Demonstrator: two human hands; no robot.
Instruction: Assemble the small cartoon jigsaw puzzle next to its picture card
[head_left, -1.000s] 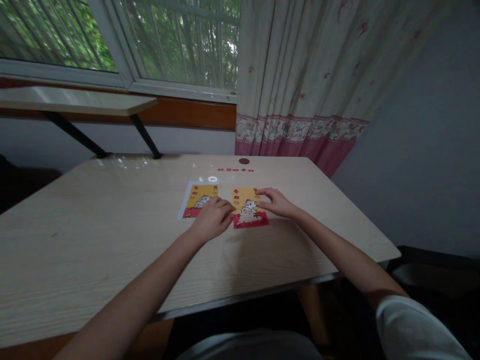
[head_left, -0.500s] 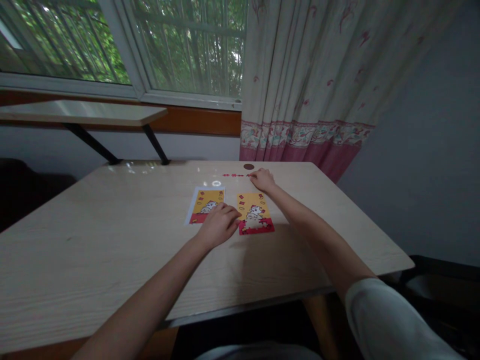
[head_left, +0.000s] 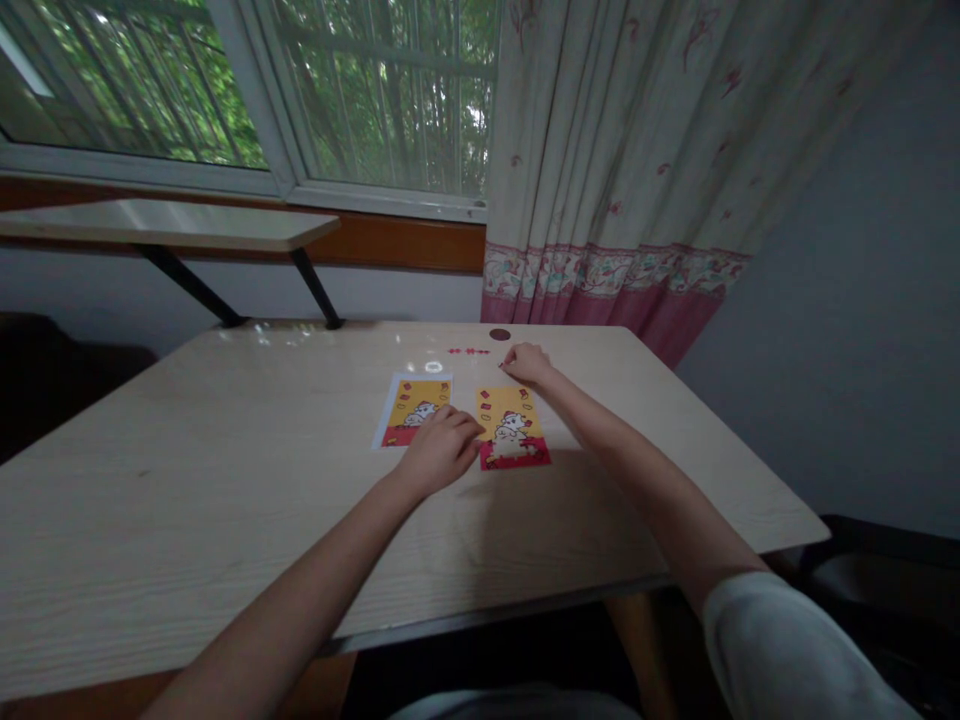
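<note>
My right hand [head_left: 526, 363] is pinched on a small red puzzle piece [head_left: 502, 365], held just above the table beyond the jigsaw puzzle [head_left: 514, 430]. The puzzle has a yellow top, a red bottom and a white cartoon animal; pale gaps with jagged edges show in its lower part. My left hand [head_left: 441, 447] lies with its fingers loosely bent at the puzzle's left edge, apparently touching it. Its forearm side covers the lower right of a similar printed picture card [head_left: 416, 395] with a white border. Several red puzzle pieces [head_left: 469, 351] form a row behind these.
Everything lies on a pale wooden table [head_left: 247, 480]. A dark round disc [head_left: 499, 335] is set at its far edge. A raised shelf [head_left: 172, 225] on black legs stands at the back left. A patterned curtain [head_left: 615, 180] hangs behind, beside the window [head_left: 382, 100].
My right hand has taken a red piece from the right end of the row and drawn it slightly toward the puzzle. My left hand has stayed in place.
</note>
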